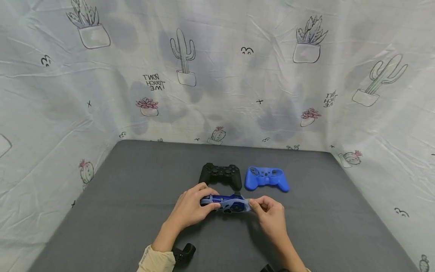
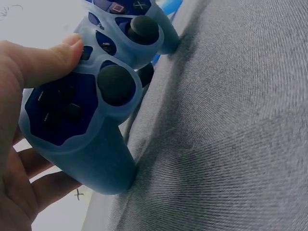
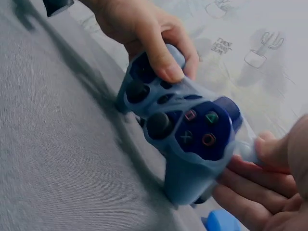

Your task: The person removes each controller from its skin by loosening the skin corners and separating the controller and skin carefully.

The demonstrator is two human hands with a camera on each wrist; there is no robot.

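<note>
A dark blue game controller in a pale blue silicone cover (image 1: 227,203) (image 2: 89,103) (image 3: 187,132) is held just above the grey table (image 1: 119,196). My left hand (image 1: 190,207) grips its left handle, thumb on the face (image 2: 45,60). My right hand (image 1: 270,215) pinches the cover at the right handle (image 3: 269,154). Behind it lie a bare black controller (image 1: 221,174) and a loose blue silicone cover (image 1: 266,178).
Cactus-print cloth (image 1: 217,75) walls the table on three sides. Black wrist-camera mounts (image 1: 183,252) show near the front edge by my forearms. Bare grey surface spreads left and right of the hands.
</note>
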